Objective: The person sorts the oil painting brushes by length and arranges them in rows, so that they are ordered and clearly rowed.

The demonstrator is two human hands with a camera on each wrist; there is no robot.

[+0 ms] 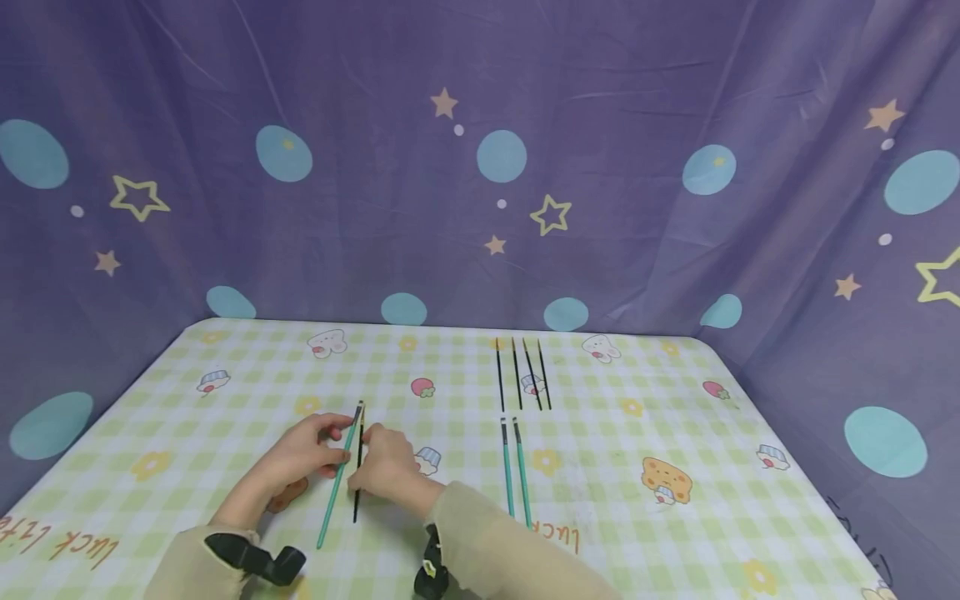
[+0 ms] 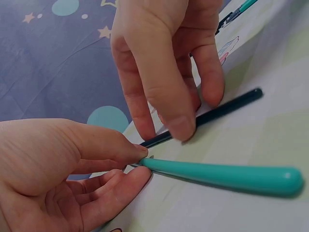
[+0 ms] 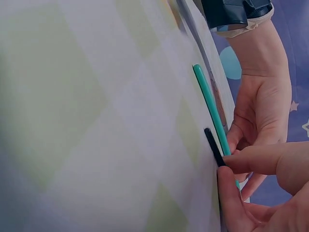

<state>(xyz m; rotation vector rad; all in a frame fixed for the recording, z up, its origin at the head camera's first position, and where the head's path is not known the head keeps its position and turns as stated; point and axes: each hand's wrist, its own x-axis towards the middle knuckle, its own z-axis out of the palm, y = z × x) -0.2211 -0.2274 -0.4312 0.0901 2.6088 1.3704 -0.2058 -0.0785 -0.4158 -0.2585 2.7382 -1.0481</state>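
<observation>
In the head view, my left hand point(image 1: 296, 454) pinches a teal-handled paintbrush point(image 1: 332, 504) between thumb and fingers. Its bristle end points away from me. Close beside it on the right, my right hand point(image 1: 390, 462) grips a thin black-handled paintbrush point(image 1: 356, 507). The tips of the two brushes nearly meet at the far end. In the left wrist view, the teal handle point(image 2: 231, 178) and the black handle point(image 2: 231, 106) spread apart toward their rounded ends. The right wrist view shows thumb and finger pinching the black handle point(image 3: 213, 144), while fingers partly hide the teal one point(image 3: 210, 104).
Several thin black brushes point(image 1: 517, 375) lie side by side at the back, right of centre. Nearer to me lie two teal-handled brushes point(image 1: 522, 475), roughly parallel. A checked cloth point(image 1: 615, 500) covers the table, with a purple curtain point(image 1: 637, 250) behind it.
</observation>
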